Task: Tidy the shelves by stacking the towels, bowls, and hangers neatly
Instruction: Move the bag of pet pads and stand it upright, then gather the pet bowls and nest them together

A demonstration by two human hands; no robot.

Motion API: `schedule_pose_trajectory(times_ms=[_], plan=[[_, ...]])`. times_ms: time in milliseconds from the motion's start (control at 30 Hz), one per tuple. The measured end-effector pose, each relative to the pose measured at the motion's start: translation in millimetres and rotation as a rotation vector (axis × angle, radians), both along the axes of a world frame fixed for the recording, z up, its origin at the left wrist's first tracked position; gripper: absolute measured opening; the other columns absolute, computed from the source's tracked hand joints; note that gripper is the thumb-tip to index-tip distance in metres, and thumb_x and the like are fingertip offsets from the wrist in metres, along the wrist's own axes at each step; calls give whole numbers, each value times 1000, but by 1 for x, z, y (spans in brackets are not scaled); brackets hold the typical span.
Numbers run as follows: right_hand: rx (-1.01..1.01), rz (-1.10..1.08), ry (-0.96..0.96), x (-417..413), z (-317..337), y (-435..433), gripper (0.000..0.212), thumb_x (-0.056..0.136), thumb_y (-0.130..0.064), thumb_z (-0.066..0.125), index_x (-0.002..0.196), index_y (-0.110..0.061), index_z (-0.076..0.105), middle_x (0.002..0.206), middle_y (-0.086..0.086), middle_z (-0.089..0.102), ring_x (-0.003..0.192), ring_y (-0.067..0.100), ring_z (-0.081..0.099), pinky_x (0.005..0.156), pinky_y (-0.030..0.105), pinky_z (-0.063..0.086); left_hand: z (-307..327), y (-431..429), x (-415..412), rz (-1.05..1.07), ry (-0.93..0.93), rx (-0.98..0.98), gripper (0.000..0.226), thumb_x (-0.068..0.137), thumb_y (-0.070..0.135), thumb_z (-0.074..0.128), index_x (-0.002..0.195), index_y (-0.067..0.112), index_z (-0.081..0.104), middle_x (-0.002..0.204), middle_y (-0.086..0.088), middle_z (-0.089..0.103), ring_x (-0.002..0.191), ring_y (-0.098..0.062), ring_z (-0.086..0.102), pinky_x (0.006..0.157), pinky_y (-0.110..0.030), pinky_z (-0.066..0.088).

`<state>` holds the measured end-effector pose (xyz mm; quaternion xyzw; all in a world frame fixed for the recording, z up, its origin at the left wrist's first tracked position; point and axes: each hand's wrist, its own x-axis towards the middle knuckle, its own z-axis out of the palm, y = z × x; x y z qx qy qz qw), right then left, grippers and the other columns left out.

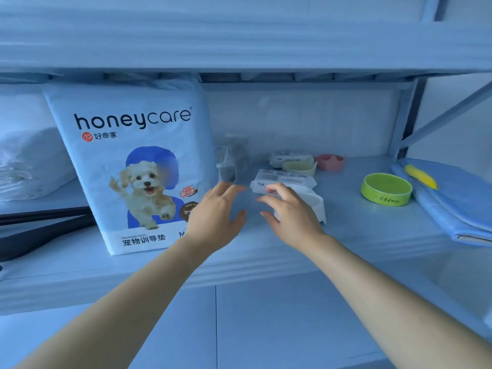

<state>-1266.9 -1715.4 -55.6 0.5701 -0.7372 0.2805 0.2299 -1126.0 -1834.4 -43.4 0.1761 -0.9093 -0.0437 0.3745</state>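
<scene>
Reaching over the shelf [346, 230], left hand [215, 209] and right hand [290, 211] are both released, grasping nothing. Best to close on the white pack [282, 179] from both sides

Storage area, likely pet-supply stock: metal rack shelf [266, 243] holding honeycare training-pad pack [127, 166], wet-wipe packs [282, 179], small pet bowls [386, 189], folded white towels [29, 161].

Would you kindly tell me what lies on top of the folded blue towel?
A yellow thing lies on the blue towel near its back edge; anything beneath the towel is hidden.
</scene>
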Motion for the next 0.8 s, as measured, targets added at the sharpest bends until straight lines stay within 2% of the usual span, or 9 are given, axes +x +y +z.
schedule_pose_trajectory(times_ms=[67, 133, 367, 567, 700, 800], plan=[[-10, -30, 7, -19, 5, 1, 28, 89, -21, 60, 117, -20, 62, 126, -3, 50, 114, 17, 50, 80, 27, 44, 2, -2, -25, -47, -6, 24, 44, 85, 29, 57, 128, 28, 48, 125, 8, 48, 109, -17, 52, 66, -31, 47], [5, -65, 26, -39, 12, 0, 28, 89, -23, 59, 117, -21, 61, 123, -5, 50, 112, 17, 50, 74, 25, 39, 5, -5, -49, -61, -8, 29, 44, 86, 28, 56, 128, 29, 46, 126, 8, 48, 108, -17, 52, 67, -30, 46], [-24, -108, -7, -96, 30, -12, 28, 88, -27, 59, 115, -21, 62, 119, -5, 54, 109, 17, 52, 80, 32, 45, 18, -32, -113, -68, 27, 114, 44, 85, 25, 58, 127, 30, 48, 126, 7, 51, 102, -20, 57, 71, -26, 43], [-111, -54, -111, -125, 29, -34, 22, 85, -25, 63, 106, -21, 67, 107, -6, 60, 102, 15, 55, 80, 27, 44, 8, -53, -132, 5, 16, 152, 44, 83, 27, 59, 125, 35, 48, 123, 9, 52, 108, -16, 53, 74, -24, 38], [-88, 2, -82, -143, 31, -51, 20, 84, -23, 65, 104, -19, 68, 107, -3, 62, 103, 17, 56, 82, 24, 40, 7, -60, -142, 62, 3, 152, 44, 83, 26, 58, 125, 31, 48, 119, 7, 55, 105, -17, 55, 76, -29, 46], [-68, 73, -95, -154, 34, -70, 19, 85, -22, 64, 102, -17, 69, 107, -1, 62, 103, 21, 57, 88, 31, 45, 13, -67, -149, 142, 3, 125, 41, 83, 26, 57, 123, 28, 49, 113, 4, 57, 96, -20, 56, 72, -32, 48]])
